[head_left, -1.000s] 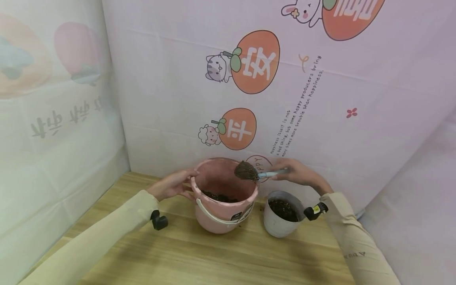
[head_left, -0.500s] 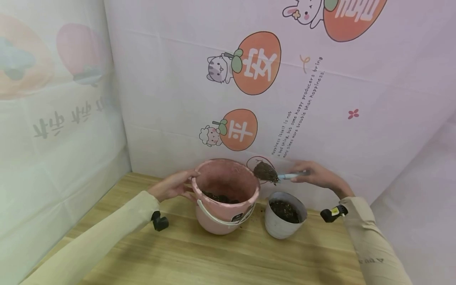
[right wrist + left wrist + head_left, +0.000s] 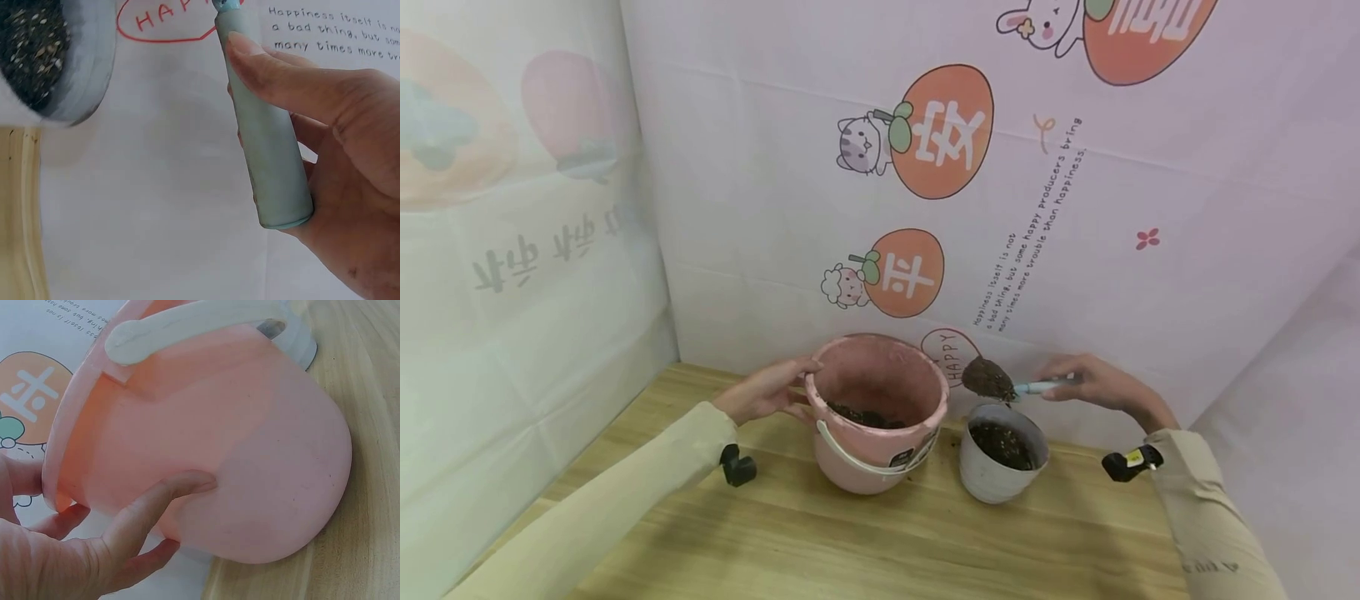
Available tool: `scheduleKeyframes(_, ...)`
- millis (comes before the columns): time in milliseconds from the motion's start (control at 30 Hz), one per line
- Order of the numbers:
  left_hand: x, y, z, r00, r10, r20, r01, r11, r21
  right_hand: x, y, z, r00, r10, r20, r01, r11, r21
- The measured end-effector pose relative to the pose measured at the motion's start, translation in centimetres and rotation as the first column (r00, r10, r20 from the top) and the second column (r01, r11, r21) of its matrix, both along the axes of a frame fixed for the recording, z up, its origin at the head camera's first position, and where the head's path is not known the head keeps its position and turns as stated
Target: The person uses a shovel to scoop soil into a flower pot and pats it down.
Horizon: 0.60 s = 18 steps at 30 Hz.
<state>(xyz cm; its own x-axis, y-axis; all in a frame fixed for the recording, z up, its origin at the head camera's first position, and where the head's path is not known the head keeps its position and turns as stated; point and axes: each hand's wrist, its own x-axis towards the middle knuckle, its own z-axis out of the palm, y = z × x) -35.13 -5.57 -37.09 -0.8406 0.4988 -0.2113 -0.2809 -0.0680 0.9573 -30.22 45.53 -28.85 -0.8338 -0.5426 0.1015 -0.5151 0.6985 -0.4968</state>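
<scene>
My left hand (image 3: 766,390) grips the side of a pink bucket (image 3: 857,462), its thumb at the rim and its fingers spread on the outer wall, as the left wrist view (image 3: 250,444) also shows. Dark soil (image 3: 865,415) lies at the bottom of the bucket. With my right hand (image 3: 1099,382) I hold a garden trowel by its pale blue-green handle (image 3: 269,150). Dark soil (image 3: 988,379) heaps on the trowel's blade, which is just above the back rim of a whitish plant pot (image 3: 992,483). More speckled soil (image 3: 1000,443) fills part of that pot.
Bucket and pot stand side by side on a wooden table (image 3: 820,542), a few soil crumbs between them. A printed white cloth (image 3: 760,183) hangs close behind, and others enclose both sides. The bucket's white handle (image 3: 857,462) hangs down its front.
My right hand has carried the loaded trowel rightward and slightly down, from over the bucket's right rim to the back of the plant pot. My left hand stays on the bucket.
</scene>
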Motion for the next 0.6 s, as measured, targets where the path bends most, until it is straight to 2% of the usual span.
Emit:
scheduleKeyframes(200, -0.1, 0.0, 0.0, 1.0, 0.003, -0.001, -0.003, 1.0, -0.003, 0.3, 1.5, -1.0, 0.998, 0.046, 0.039, -0.047, 0.999, 0.005)
scheduleKeyframes(400, 0.0, 0.0, 0.0, 1.0, 0.01, -0.005, -0.01, 1.0, -0.01, 0.7, 2.5, -1.9, 0.996, 0.08, 0.044, -0.081, 0.997, 0.018)
scheduleKeyframes(500, 0.1, 0.0, 0.1, 1.0, 0.006, -0.003, -0.006, 1.0, -0.007, 1.0, 2.5, -2.0, 0.996, 0.089, 0.021, -0.09, 0.995, 0.048)
scheduleKeyframes(600, 0.1, 0.0, 0.2, 1.0, 0.002, -0.003, -0.002, 1.0, -0.005, 1.2, 2.0, -1.6, 0.995, 0.086, -0.056, -0.077, 0.986, 0.148)
